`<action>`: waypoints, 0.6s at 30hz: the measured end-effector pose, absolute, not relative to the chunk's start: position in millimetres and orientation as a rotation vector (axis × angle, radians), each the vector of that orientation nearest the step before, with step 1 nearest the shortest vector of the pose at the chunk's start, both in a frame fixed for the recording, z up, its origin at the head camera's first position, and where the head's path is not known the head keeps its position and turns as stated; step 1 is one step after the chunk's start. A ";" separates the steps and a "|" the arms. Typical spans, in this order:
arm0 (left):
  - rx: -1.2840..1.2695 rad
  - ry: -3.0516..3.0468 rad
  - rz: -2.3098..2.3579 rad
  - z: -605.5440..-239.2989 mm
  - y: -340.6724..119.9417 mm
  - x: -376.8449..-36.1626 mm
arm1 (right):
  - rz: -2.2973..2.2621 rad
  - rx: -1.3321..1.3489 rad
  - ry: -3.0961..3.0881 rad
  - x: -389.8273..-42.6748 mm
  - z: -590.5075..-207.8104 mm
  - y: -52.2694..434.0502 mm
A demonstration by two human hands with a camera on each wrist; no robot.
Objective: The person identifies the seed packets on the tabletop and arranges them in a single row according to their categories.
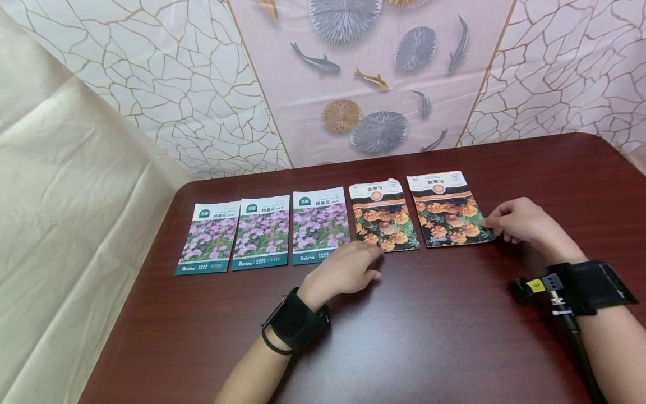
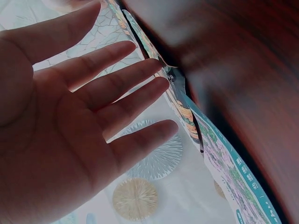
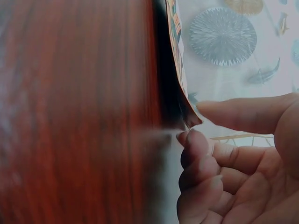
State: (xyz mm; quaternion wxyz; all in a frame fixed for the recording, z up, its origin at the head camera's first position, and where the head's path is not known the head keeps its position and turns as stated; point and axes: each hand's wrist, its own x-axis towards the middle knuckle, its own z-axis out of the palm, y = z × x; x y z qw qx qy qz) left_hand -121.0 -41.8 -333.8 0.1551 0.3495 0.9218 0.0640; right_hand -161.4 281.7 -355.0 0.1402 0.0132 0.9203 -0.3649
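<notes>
Two seed packets with orange flowers lie at the right end of a row. My right hand [image 1: 525, 224] pinches the lower right corner of the rightmost orange-flower packet [image 1: 446, 210] between thumb and fingers; in the right wrist view that packet's edge [image 3: 180, 70] meets the fingertips. My left hand [image 1: 348, 268] is at the lower edge of the other orange-flower packet [image 1: 386, 219]. Its fingers [image 2: 126, 86] look straight in the left wrist view, with the tips by that edge; whether they press it I cannot tell.
Three purple-flower seed packets, the left [image 1: 209, 238], the middle [image 1: 261, 231] and the right one [image 1: 320, 224], lie side by side to the left. All rest on a dark red-brown table [image 1: 429, 331]. Behind it hangs a patterned cloth [image 1: 313, 118]; a beige cloth [image 1: 65, 196] hangs at left.
</notes>
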 end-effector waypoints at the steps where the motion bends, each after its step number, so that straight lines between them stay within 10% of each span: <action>1: 1.000 2.639 0.185 -333.5 -41.9 -121.2 | -1.049 0.039 2.666 -161.4 -354.4 282.0; 18: 0.669 2.821 0.253 -328.0 -70.8 -145.6 | -0.868 -0.213 3.071 -160.4 -348.1 276.3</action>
